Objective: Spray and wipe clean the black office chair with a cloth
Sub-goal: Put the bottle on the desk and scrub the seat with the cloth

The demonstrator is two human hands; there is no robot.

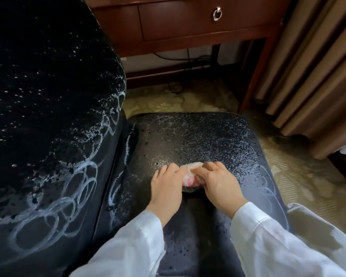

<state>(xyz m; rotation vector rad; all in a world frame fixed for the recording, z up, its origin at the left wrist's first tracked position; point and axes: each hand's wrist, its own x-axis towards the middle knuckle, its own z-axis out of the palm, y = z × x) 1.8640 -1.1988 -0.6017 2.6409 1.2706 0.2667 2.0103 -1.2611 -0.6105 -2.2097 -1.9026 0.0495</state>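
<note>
The black office chair's seat fills the middle of the view, speckled with white spray droplets. Its backrest rises at the left, marked with droplets and white circular wipe smears. A small bunched cloth, white with pink and red, lies on the seat between my hands. My left hand grips its left side with the fingers curled onto it. My right hand holds its right side, fingers bent over the top. Both press the cloth onto the seat. No spray bottle is visible.
A dark wooden desk with a ring-handled drawer stands beyond the chair, cables hanging beneath it. Brown curtains hang at the right. Patterned carpet surrounds the chair.
</note>
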